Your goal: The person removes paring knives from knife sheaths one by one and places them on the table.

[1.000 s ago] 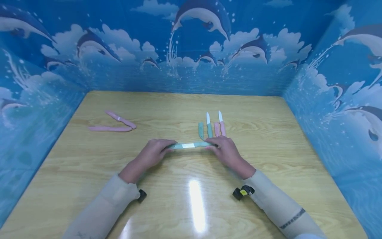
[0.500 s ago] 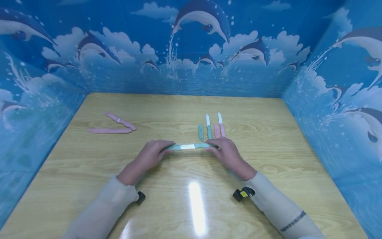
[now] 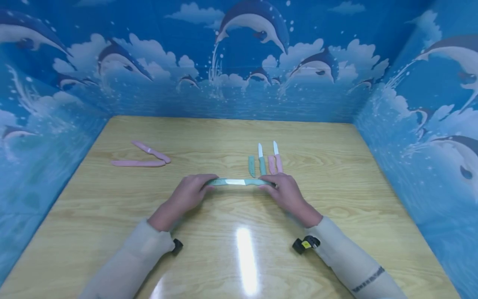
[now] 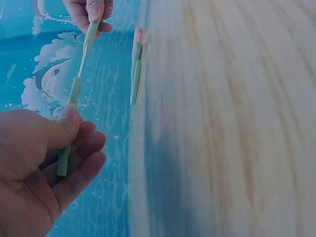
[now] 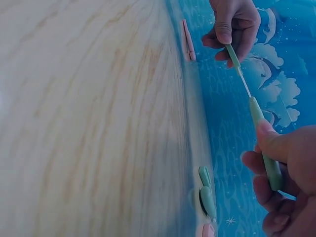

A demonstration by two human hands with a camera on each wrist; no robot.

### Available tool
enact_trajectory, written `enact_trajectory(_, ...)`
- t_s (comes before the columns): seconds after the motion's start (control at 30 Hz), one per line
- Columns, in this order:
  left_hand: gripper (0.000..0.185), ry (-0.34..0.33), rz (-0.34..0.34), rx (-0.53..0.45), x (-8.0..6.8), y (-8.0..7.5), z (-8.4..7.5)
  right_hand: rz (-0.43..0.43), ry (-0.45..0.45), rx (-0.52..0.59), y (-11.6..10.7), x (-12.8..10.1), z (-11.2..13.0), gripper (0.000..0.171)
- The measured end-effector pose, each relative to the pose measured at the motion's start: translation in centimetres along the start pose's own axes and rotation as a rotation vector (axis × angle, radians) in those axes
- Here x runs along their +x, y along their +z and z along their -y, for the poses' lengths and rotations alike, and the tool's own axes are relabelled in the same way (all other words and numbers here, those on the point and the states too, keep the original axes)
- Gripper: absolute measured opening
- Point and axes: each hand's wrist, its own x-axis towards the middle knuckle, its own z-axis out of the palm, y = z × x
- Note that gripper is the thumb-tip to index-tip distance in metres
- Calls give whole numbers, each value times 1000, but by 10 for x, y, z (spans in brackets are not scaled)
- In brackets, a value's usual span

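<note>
both hands are working 1 green knife [image 3: 239,182] right now, holding it up sideways just above the wooden surface [image 3: 224,137]. the left hand [image 3: 188,192] is pinching the green sheath [image 4: 69,123] between thumb and curled fingers, and the right hand [image 3: 285,191] is gripping the green handle [image 5: 264,148] the same way, thumb pressing on top. a strip of white blade [image 3: 235,182] is showing between sheath and handle, so the cover is sitting only partly over the blade. the wrist views are showing that pretty clearly.

taking the green knife as the landmark: just behind its handle end, a little row of 4 pieces is lying on the surface, side by side and pointing away from the person. that's a loose green sheath [image 3: 252,165], a bare green knife [image 3: 262,160] with its white blade out, a loose pink sheath [image 3: 271,163], and a bare pink knife [image 3: 277,157]. they're sitting close together, can't tell if they're actually touching.

well off to the left of the green knife and a bit further back, 2 pink sheathed knives [image 3: 143,157] are lying at an angle to each other, tips meeting on the right side.

blue dolphin panels [image 3: 239,62] are standing around the surface on 3 sides. both arms are in beige sleeves [image 3: 347,257].
</note>
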Motion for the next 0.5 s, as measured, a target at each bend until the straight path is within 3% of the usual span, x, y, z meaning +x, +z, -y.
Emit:
enact_trajectory(0.23, 31, -92, -22, 9, -5, -5, 9, -32, 80, -22, -4, -4, -8, 28)
enact_trajectory(0.5, 32, -103, 8, 14, -7, -9, 11, -28, 79, -31, -4, -8, -14, 29)
